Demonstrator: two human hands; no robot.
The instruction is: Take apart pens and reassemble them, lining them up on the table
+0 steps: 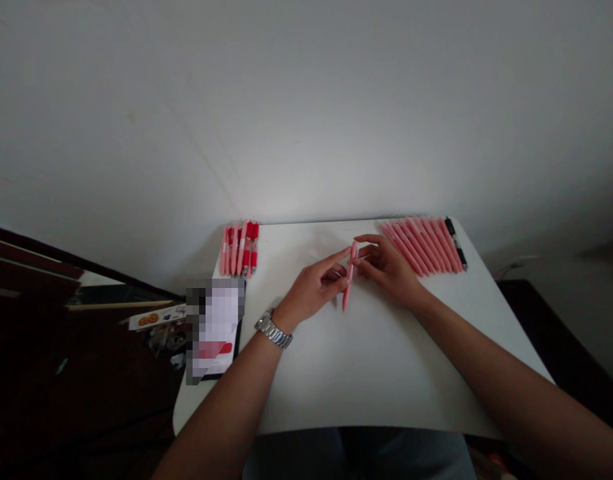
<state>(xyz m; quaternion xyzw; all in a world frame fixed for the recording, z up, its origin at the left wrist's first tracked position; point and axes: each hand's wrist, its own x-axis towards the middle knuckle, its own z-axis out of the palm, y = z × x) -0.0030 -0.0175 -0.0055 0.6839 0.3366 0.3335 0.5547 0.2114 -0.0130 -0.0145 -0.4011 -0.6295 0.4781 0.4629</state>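
Note:
Over the middle of the white table (381, 360), a pink pen (350, 279) is held nearly upright, its lower end tilted slightly left. My left hand (317, 285), with a metal watch at the wrist, pinches the pen from the left between thumb and fingers. From the other side, my right hand (386, 268) has its thumb and bent fingers closed at the pen's upper part. A row of pink pens (421, 247) lies beyond my right hand, with a black pen (455, 243) at its right end.
At the far left corner lies a group of pink and red pens (240, 248). A tablet or phone (219, 327), its screen blurred out, rests on the left edge. A plain wall (296, 120) stands behind the table. Dark clutter (169, 337) is beside it on the left.

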